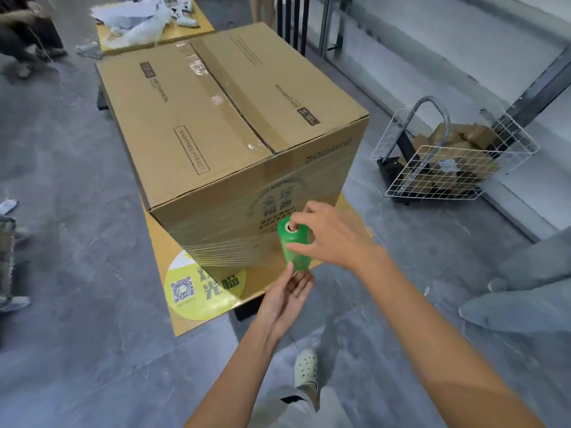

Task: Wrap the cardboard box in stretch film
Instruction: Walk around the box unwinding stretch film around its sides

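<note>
A large taped cardboard box point(216, 125) stands on a low yellow table point(191, 316). Clear stretch film point(234, 242) lies in bands across the lower part of its near face. A green film roll point(295, 247) stands upright just in front of that face, near the right corner. My right hand point(327, 233) grips the roll from the top and side. My left hand point(287, 291) holds its bottom end with the fingers pointing up. Film runs from the roll to the box.
A white wire cart point(457, 156) with cardboard scraps stands to the right. A second yellow table point(154, 32) with white packing material is behind the box. A person's shoes show at the left edge. My own foot point(306, 366) is on the grey floor below.
</note>
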